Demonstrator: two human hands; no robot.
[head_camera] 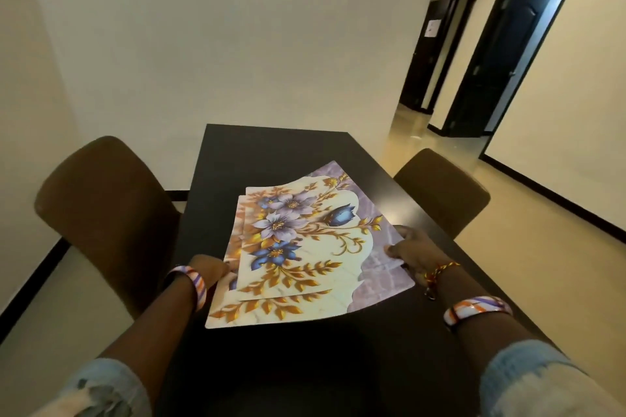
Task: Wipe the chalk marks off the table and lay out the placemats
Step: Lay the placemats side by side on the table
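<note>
A fanned stack of floral placemats (305,247), cream and lilac with blue flowers and gold leaves, is held just above the dark table (267,152). My left hand (211,269) grips the stack's left edge. My right hand (408,249) pinches the right edge, thumb on top. The mats tilt, with their near edge lifted off the tabletop. No chalk marks show on the visible dark surface.
A brown upholstered chair (105,213) stands at the table's left side and another chair (443,193) at its right. A white wall lies behind the table's far end. A tiled hallway with dark doors (501,54) opens at the right.
</note>
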